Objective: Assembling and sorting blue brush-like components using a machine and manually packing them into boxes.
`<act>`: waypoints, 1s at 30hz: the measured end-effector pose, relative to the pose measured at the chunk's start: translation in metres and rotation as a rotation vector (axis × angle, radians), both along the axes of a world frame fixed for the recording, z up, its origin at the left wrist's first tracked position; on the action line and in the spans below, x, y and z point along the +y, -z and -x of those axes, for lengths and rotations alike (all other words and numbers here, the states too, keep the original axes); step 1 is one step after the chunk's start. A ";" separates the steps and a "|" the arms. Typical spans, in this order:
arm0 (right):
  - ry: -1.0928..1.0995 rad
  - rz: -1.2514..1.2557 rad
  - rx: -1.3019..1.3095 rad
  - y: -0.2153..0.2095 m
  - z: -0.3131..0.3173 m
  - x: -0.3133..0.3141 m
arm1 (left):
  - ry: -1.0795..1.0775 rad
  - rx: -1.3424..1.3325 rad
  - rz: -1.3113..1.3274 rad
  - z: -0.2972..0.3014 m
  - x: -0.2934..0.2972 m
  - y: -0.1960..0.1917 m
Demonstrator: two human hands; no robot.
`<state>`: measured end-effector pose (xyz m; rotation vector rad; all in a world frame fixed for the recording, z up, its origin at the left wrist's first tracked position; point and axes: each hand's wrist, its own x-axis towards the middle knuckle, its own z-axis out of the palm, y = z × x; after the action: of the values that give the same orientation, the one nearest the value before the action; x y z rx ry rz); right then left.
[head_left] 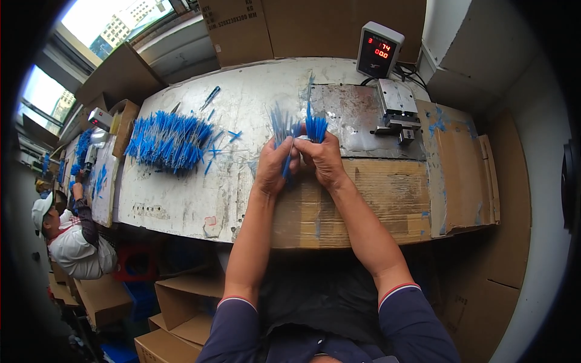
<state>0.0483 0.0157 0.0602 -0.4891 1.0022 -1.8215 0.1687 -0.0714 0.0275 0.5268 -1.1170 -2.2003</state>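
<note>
Close together over the middle of the table are my two hands. My left hand (275, 163) is closed round a bundle of thin blue pieces with pale wire-like ends (281, 121), blurred at the tips. Beside it, my right hand (325, 158) grips another bundle of blue pieces (315, 127), its blue ends packed upright and one long piece sticking up above the rest. The thumbs nearly meet between the bundles. Below the left fingers a blue piece (286, 168) points down. Left of my hands lies a large pile of the same blue pieces (169, 142), with several loose ones next to it.
A small metal fixture (397, 109) stands on a steel plate (357, 136) at the right, below a counter display (379, 49) with red digits. Cardboard (381, 199) covers the near table edge. A blue-handled tool (210, 97) lies far left. Another person (75, 242) works at the left.
</note>
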 end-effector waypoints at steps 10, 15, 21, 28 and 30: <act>-0.097 0.005 0.056 0.003 0.008 0.002 | 0.051 -0.031 0.026 0.000 0.007 -0.012; -0.124 0.045 0.016 0.010 0.011 0.000 | 0.060 -0.029 0.070 -0.001 0.007 -0.014; -0.133 0.070 -0.006 0.009 0.017 0.002 | 0.053 -0.017 0.117 0.002 0.012 -0.015; 0.232 0.019 -0.070 0.022 0.018 -0.008 | 0.011 -0.018 0.040 0.008 0.012 -0.012; 0.373 0.078 -0.083 0.032 0.030 -0.009 | -0.284 -0.001 0.020 0.018 0.016 -0.014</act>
<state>0.0186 0.0066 0.0282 -0.2824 1.0176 -2.2003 0.1507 -0.0552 0.0411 0.6364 -0.9961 -1.9418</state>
